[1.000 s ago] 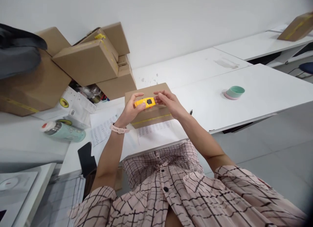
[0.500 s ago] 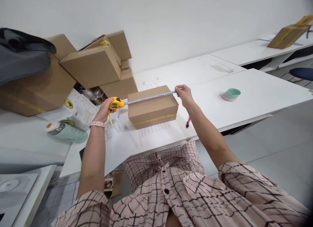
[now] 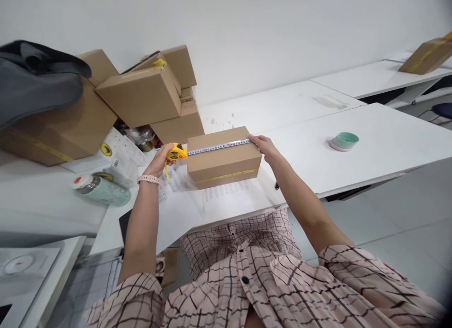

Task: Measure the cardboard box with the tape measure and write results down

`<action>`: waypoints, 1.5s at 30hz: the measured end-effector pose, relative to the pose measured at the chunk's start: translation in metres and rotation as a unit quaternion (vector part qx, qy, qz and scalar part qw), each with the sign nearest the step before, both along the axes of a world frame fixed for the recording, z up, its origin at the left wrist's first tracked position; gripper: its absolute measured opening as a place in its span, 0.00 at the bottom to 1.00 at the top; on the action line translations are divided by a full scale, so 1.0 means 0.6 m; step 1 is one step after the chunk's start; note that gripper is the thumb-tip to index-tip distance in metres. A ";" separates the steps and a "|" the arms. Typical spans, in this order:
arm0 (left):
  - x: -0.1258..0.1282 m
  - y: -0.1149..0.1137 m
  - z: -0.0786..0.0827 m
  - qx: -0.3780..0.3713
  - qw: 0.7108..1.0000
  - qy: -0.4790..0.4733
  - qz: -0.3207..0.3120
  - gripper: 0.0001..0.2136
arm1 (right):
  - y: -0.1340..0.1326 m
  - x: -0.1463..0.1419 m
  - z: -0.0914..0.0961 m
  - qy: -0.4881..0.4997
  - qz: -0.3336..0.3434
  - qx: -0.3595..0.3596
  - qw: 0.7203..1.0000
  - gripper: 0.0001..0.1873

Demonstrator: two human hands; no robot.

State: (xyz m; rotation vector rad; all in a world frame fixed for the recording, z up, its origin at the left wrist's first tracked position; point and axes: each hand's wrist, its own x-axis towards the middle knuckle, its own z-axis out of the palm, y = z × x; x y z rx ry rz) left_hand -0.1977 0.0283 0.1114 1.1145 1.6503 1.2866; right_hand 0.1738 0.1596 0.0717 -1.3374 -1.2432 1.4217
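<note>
A closed cardboard box (image 3: 226, 163) with a strip of yellow tape along its front side lies on the white table, on top of printed sheets (image 3: 183, 215). Across its top runs the extended blade of a yellow tape measure (image 3: 177, 152). My left hand (image 3: 160, 161) is wrapped round the tape measure's case, just off the box's left end. At the box's right end, my right hand (image 3: 264, 147) pinches the tip of the blade against the edge. A dark pen-like object (image 3: 277, 186) lies near my right forearm, partly hidden by it.
Cardboard boxes (image 3: 141, 97) are stacked at the back left, with a grey bag (image 3: 38, 88) on top. A mint bottle (image 3: 102, 189) lies beside a white box with avocado pictures (image 3: 120, 161). To the right stands a green bowl (image 3: 346, 140). Another taped box (image 3: 423, 56) sits farther off.
My right hand has lowered onto the box's right edge, bringing the blade down to lie flatter on the top. The left hand still holds the case. The view has shifted slightly.
</note>
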 end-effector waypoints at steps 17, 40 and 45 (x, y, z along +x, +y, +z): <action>-0.002 -0.006 0.003 -0.005 1.000 0.001 -0.014 0.25 | 0.006 0.000 0.010 -0.049 -0.009 0.031 0.998 0.24; 0.119 -0.145 0.050 -0.031 0.991 0.012 -0.133 0.28 | 0.016 0.023 0.076 0.027 0.080 0.152 0.985 0.25; 0.265 -0.218 -0.016 -0.084 0.940 -0.235 -0.233 0.26 | 0.015 -0.029 0.113 -0.084 0.262 0.207 0.939 0.24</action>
